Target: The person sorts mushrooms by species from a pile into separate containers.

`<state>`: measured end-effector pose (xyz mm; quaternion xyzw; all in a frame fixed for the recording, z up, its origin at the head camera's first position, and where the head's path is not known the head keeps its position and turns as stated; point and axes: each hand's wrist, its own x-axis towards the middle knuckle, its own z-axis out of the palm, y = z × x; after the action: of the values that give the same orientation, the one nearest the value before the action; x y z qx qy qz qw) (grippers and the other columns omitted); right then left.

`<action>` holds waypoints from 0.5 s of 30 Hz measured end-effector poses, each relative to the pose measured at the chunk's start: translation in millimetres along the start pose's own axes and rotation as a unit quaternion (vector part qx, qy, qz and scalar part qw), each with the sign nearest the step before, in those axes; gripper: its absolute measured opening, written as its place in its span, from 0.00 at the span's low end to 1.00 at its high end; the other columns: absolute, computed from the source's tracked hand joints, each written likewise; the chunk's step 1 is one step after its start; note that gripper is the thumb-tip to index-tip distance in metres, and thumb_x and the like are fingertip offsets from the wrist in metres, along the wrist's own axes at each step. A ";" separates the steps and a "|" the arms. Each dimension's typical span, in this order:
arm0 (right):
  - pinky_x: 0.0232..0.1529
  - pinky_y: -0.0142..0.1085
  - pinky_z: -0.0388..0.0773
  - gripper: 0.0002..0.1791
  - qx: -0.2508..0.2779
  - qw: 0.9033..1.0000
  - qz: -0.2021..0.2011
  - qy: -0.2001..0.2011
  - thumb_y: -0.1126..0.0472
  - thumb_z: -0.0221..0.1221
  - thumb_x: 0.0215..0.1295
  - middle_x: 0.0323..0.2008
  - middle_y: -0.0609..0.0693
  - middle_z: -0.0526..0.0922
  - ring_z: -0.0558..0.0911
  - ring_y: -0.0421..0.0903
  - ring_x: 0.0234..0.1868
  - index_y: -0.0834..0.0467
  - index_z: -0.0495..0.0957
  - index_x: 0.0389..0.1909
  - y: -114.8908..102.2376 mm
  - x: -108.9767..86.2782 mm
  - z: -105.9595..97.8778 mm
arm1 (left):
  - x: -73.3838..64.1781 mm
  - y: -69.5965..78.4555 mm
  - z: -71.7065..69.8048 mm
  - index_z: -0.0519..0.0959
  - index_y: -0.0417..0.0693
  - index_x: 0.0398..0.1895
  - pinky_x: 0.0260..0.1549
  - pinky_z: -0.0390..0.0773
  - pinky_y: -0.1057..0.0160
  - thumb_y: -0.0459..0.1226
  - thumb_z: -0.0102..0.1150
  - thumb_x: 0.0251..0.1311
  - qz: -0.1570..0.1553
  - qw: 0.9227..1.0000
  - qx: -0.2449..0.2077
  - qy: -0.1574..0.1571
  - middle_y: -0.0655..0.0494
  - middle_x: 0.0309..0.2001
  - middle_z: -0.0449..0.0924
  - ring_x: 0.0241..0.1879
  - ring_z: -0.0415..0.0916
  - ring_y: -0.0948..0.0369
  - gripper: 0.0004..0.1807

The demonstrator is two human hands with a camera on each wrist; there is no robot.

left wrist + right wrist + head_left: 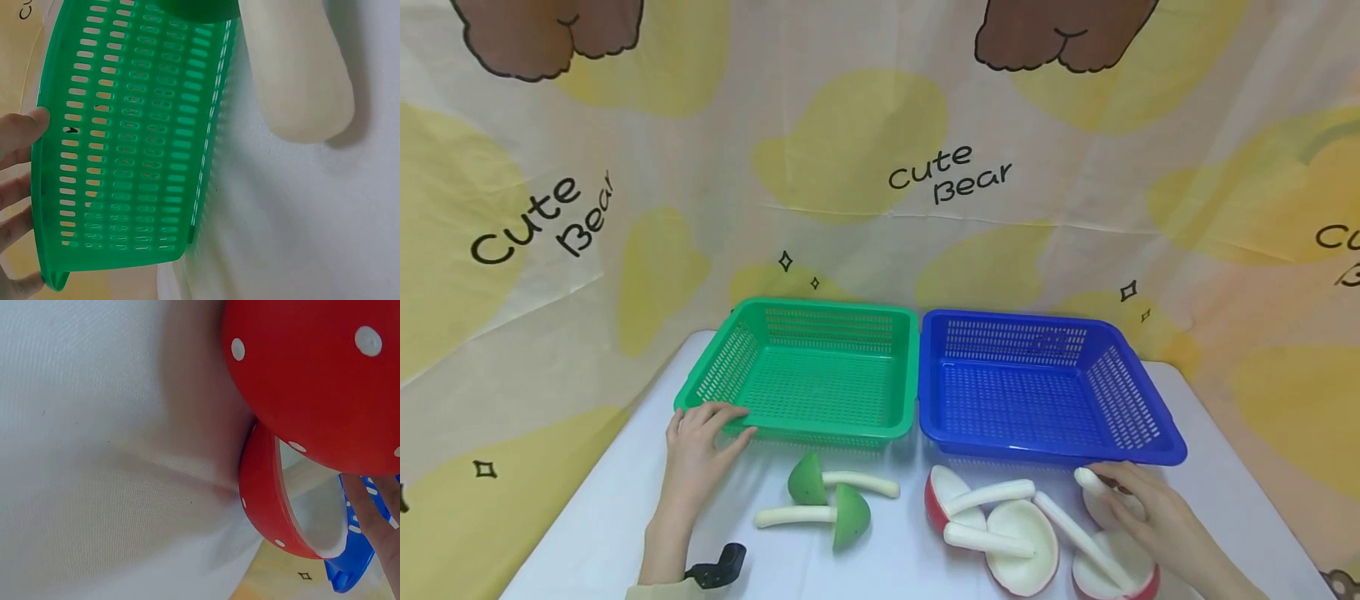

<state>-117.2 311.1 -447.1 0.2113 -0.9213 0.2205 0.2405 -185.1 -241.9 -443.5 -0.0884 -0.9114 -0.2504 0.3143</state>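
Note:
In the head view my left hand [700, 437] holds the front left corner of the green basket [910, 375]. Its thumb lies outside the rim and the other fingers reach over it. My right hand [1165, 517] pinches the white stem of a toy mushroom [1093, 483] between thumb and index finger. That mushroom's red, white-dotted cap [259, 487] appears in the right wrist view, low beside the table; the thumb is hidden there. A nearer red toy mushroom [312, 381] covers part of it. Two green-capped toy mushrooms [852, 517] lie right of my left hand.
The blue basket [1052, 454] stands beside the green one, at the back of the white table [820, 575]. Two more red-capped toy mushrooms [1022, 550] lie in front of it. A printed cloth [850, 167] hangs behind. Near my left wrist is a black object [722, 567].

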 end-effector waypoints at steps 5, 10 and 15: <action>0.42 0.11 0.68 0.26 -0.002 1.000 -0.008 -0.001 0.74 0.68 0.47 0.40 0.37 0.81 0.75 0.25 0.42 0.50 0.79 0.47 -0.9 0.5 -1.2 | 0.0 0.9 -0.7 0.83 0.47 0.38 0.60 0.52 0.27 0.35 0.74 0.44 -0.003 1.000 0.000 -0.001 0.45 0.41 0.81 0.49 0.73 0.45 0.15; 0.41 0.11 0.70 0.26 -0.002 1.000 -0.011 -0.001 0.75 0.68 0.46 0.40 0.38 0.80 0.75 0.27 0.41 0.52 0.79 0.47 -0.5 0.4 -3.1 | 0.4 0.3 0.0 0.83 0.48 0.38 0.60 0.53 0.27 0.35 0.74 0.43 -0.001 1.000 0.003 0.003 0.46 0.41 0.81 0.49 0.73 0.45 0.15; 0.40 0.11 0.69 0.27 -0.010 1.000 -0.006 -0.004 0.74 0.68 0.47 0.41 0.38 0.79 0.74 0.24 0.42 0.50 0.79 0.48 0.7 -1.5 -6.2 | 1.0 -0.4 1.0 0.83 0.48 0.37 0.60 0.53 0.28 0.35 0.74 0.43 0.000 1.000 0.002 0.005 0.46 0.41 0.81 0.48 0.73 0.46 0.15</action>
<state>-114.2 315.3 -443.2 0.2154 -0.9231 0.2092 0.2404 -186.5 -241.7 -443.6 -0.0861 -0.9105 -0.2487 0.3190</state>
